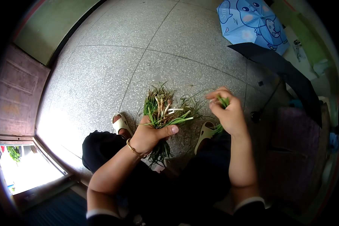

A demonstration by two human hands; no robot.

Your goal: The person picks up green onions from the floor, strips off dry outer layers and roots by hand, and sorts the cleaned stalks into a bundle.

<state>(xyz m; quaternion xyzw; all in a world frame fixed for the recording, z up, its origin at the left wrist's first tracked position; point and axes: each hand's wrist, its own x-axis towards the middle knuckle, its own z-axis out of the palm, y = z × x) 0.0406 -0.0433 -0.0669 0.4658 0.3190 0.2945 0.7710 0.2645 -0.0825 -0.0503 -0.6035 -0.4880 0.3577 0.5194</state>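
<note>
My left hand (148,135), with a bracelet at the wrist, is wrapped round a bunch of green stalks (180,119) with white and brownish root ends. Their dark leafy part hangs below the hand. Just beyond it, a pile of greens (156,94) lies on the floor, partly hidden by the bunch. To the right, my right hand (228,111) is raised with curled fingers closed on some green leaves, which stick out by the thumb and below the palm. Thin loose strands (194,101) are scattered on the floor between the hands.
Speckled tiles (101,67) cover the floor. A blue cartoon umbrella (252,22) and a black umbrella (278,64) stand open at the upper right. A wooden door (20,90) is at the left. My sandalled feet (121,124) are below the hands.
</note>
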